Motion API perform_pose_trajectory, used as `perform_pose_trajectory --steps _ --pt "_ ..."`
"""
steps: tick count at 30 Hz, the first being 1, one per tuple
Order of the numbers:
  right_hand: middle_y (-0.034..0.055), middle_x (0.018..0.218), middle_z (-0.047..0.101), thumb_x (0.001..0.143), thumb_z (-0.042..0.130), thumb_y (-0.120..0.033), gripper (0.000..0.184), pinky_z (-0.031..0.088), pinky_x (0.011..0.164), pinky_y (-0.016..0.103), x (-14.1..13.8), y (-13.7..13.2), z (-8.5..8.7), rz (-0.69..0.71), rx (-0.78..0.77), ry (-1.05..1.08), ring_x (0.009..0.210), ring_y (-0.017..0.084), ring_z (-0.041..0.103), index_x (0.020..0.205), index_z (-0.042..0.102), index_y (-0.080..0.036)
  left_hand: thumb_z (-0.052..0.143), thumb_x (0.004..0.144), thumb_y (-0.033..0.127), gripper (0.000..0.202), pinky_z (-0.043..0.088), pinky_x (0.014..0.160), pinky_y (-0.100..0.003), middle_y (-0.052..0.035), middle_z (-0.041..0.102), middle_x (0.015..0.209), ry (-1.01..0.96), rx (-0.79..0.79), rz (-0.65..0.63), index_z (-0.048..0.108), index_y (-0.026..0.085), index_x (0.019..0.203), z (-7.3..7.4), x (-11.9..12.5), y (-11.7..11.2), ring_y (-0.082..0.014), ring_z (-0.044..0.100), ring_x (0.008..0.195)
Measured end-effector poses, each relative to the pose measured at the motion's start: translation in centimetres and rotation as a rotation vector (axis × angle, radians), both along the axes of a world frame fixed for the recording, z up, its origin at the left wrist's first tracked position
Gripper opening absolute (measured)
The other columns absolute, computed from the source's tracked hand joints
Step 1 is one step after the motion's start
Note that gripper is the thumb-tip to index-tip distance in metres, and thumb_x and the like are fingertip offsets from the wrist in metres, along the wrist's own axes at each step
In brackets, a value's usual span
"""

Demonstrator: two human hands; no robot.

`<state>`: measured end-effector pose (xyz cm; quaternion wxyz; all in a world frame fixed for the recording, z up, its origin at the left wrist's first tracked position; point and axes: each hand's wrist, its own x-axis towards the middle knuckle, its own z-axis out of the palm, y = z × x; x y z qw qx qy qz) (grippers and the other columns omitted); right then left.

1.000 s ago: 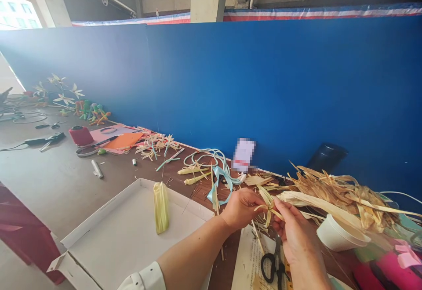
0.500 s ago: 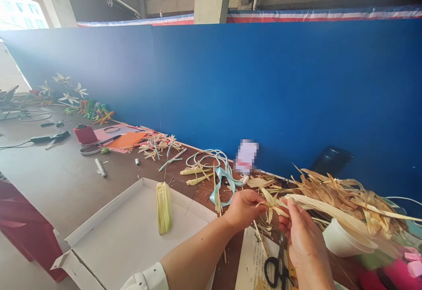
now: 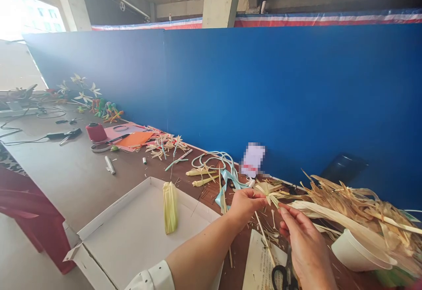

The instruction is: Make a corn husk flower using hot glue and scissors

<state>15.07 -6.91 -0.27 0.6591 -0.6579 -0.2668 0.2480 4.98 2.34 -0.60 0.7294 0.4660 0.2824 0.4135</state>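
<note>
Between my hands is a small pale corn husk flower (image 3: 271, 194), its petals spread. My left hand (image 3: 245, 206) pinches it from the left with thumb and fingers. My right hand (image 3: 305, 235) is closed too, its thumb and fingertip gripping the flower's lower right end. Below them lie black-handled scissors (image 3: 280, 277), partly covered by my right hand, and a printed sheet (image 3: 254, 259) with a thin stick across it. A long pale husk (image 3: 325, 213) runs to the right behind my right hand.
A white box lid (image 3: 108, 255) with a folded green husk (image 3: 170, 211) stands left. Dried husks (image 3: 349, 193) and a white cup (image 3: 361, 252) are at right. Blue ribbon (image 3: 227, 176), a red thread spool (image 3: 96, 132) and husk scraps line the blue partition (image 3: 263, 83).
The view has turned slightly left, so things sit farther right in the picture. Both hands still hold the husk flower; my right fingers now pinch its lower end more closely.
</note>
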Motion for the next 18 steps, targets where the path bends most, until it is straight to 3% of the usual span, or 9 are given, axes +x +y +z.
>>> perform_pose_trajectory --steps 10,18 --pt "0.0036 0.085 0.070 0.065 0.068 -0.056 0.054 0.046 0.058 0.028 0.3 0.3 -1.2 0.037 -0.057 -0.191 0.060 0.016 0.056 0.106 0.069 -0.020 0.081 0.044 0.044 0.043 0.033 0.054 -0.021 0.0017 0.056 0.059 -0.097 0.082 -0.037 0.064 0.011 0.065 0.1 0.2 -0.3 -0.0057 0.044 0.053" --pt "0.0061 0.089 0.070 0.065 0.067 -0.058 0.062 0.046 0.059 0.030 0.5 0.4 -1.5 0.031 -0.041 -0.156 0.061 0.017 0.057 0.112 0.067 -0.018 0.084 0.042 0.039 0.042 0.034 0.056 -0.021 0.0011 0.056 0.059 -0.193 0.073 -0.016 0.062 0.010 0.062 0.5 0.3 -0.8 -0.0068 0.045 0.055"
